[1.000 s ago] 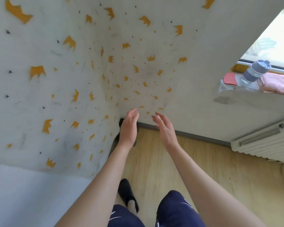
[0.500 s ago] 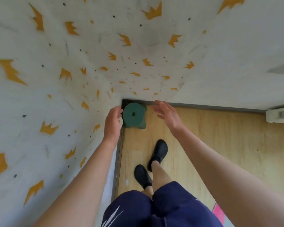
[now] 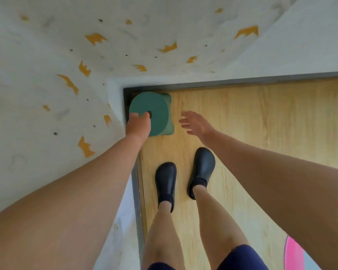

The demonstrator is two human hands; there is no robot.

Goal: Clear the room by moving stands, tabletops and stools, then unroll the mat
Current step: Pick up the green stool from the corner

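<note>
Stool [image 3: 156, 114] in corner, on floor [image 3: 261, 123], by wall [image 3: 47, 114]. Looks light, hard, not breakable. Best hold: middle hole [image 3: 149, 114] or seat edge. Left hand [image 3: 138, 125] on seat, fingers curled at hole. Right hand [image 3: 195, 123] beside stool, fingers spread, holding nothing.

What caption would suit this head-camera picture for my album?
Left hand on a green stool in the corner, right hand open beside it.

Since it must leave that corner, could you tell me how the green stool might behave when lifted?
The green stool looks moulded and rigid, so it should not flex. Probably light: the left hand alone curls onto its seat by the centre hole. Its splayed feet suggest it resists tipping.
</note>
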